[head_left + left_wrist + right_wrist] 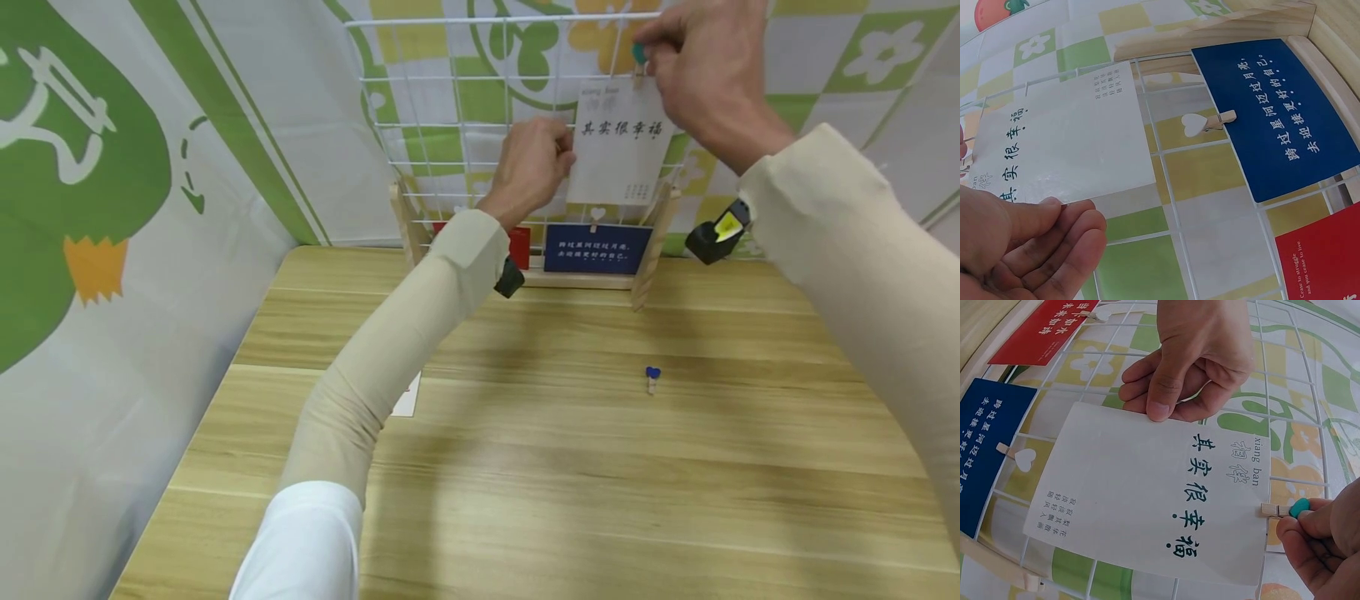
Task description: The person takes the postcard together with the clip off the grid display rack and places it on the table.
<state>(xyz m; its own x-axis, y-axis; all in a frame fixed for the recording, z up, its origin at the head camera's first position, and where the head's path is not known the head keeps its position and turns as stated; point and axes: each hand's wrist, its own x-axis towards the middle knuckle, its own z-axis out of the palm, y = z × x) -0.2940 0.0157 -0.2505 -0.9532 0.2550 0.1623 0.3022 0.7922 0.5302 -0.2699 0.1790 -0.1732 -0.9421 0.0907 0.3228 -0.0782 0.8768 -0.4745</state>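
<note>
A white card (611, 167) with dark Chinese lettering stands upright against the right part of a white wire grid (453, 79). My left hand (531, 162) pinches the card's left edge between thumb and fingers. At the card's top edge, my right hand (708, 75) pinches a small wooden clothespin (1275, 510) by its teal heart (1299, 507). In the right wrist view, the clothespin's tip overlaps the card's top edge. Below hangs a blue card (596, 250), held by a clothespin with a white heart (1194, 125). To its left is a red card (1045, 330), partly behind my left wrist in the head view.
The grid's wooden stand (647, 267) is at the back of a wooden table (570, 483). A loose clothespin with a blue heart (652, 373) lies on the tabletop. Another white card (406, 402) shows partly beneath my left forearm. Patterned cloth (247, 108) hangs behind and at left.
</note>
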